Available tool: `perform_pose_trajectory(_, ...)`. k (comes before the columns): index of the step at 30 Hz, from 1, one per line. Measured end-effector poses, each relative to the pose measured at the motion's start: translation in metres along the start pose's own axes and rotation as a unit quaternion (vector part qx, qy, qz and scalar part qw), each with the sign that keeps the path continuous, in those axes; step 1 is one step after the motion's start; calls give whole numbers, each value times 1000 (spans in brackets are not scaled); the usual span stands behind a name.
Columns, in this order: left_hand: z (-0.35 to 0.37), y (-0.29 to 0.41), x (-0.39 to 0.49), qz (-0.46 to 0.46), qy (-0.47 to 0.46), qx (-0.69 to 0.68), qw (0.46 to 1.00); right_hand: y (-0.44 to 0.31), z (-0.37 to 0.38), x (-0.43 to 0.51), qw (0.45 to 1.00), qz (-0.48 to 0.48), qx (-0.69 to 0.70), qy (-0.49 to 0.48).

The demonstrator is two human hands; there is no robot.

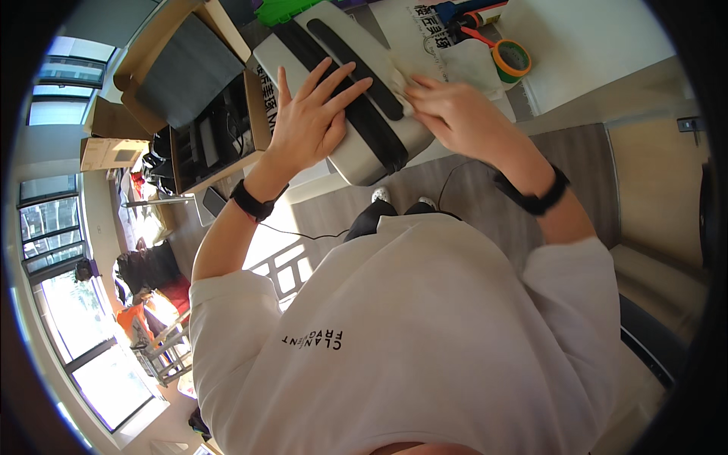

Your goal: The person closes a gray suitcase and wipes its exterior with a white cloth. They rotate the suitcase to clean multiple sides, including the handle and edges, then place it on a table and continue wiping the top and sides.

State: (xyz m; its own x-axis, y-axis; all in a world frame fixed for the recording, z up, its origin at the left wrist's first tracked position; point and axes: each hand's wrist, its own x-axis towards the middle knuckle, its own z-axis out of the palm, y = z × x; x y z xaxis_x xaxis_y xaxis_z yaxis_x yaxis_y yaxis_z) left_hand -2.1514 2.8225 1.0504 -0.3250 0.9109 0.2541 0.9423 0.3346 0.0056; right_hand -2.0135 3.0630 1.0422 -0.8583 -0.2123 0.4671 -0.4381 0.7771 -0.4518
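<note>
A pale grey, box-shaped device with black strips along its top lies slanted on the table in front of me. My left hand rests on it with the fingers spread, the fingertips over the black strips. In my right hand is a crumpled whitish cloth or tissue, pressed against the device's right side by a long dark strip. The part of the cloth under the fingers is hidden.
An open cardboard box with black items and cables stands at the left. At the upper right lie a roll of green and orange tape, a white sheet and tools with red handles. A green object sits behind the device.
</note>
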Motion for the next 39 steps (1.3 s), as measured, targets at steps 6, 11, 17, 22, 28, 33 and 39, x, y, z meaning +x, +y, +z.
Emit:
perform_pose_trajectory(6,7,-2,-2,-2,28,-27,999,-39,-11,-30,992,94,-19,83)
perform_pose_trajectory(11,10,-6,-3,6,48,-64,997,-51,5,17,989,60,-113,71)
perform_pose_trajectory(17,17,-7,-5,-2,79,-83,993,-57,18,30,965,26,-256,-46)
perform_pose_trajectory(22,20,-9,-5,-6,88,-71,994,-78,33,19,973,164,-160,-31)
perform_pose_trajectory(28,17,-8,-8,-21,66,-67,995,-99,44,-6,953,280,-110,44)
perform_pose_trajectory(33,13,-8,-5,-16,52,-67,996,-89,10,-27,944,282,-168,37)
perform_pose_trajectory(39,7,-7,-2,3,50,-41,998,-82,6,-17,958,231,-64,155)
